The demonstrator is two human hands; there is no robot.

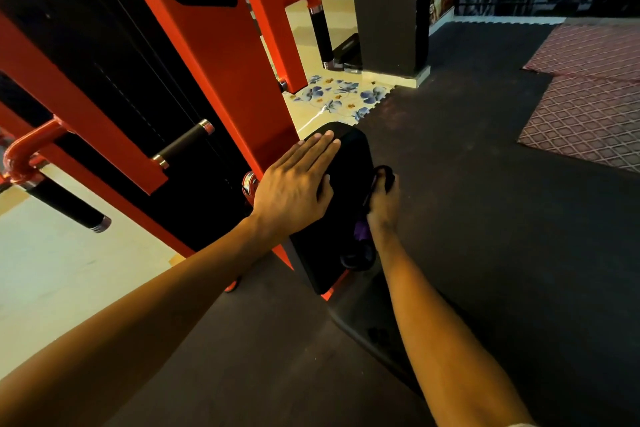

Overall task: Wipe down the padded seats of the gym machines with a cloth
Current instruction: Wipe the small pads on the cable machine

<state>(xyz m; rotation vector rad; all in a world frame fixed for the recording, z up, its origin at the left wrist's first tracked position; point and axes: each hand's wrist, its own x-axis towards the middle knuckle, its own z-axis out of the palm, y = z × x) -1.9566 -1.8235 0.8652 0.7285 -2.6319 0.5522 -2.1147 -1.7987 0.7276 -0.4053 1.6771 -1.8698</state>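
Starting at the left, the tall orange steel machine frame (221,55) rises with its black foam-covered grip handles (183,146) sticking out toward the pale tiled floor. Just right of the frame's near edge, the person's left hand (294,180) lies flat, fingers straight and together, palm down on the top of the black rectangular padded seat (349,156); it grasps nothing and seems to steady the pad. The seat sits near the middle of the scene, fixed beside the frame. Along its right edge hangs the dark bunched cloth with a purple fold (362,236), and the right hand (382,201) has its fingers curled tightly around that cloth, pressing it against the pad's side. Further right spreads the dark rubber floor matting (485,184), with red diamond-patterned mats (588,114) at the far right.

As I judge it, this seat is mid-wipe, with the side being worked. The next move calls for drawing the cloth along the remaining surface, and for lifting the left hand so the top can be covered.
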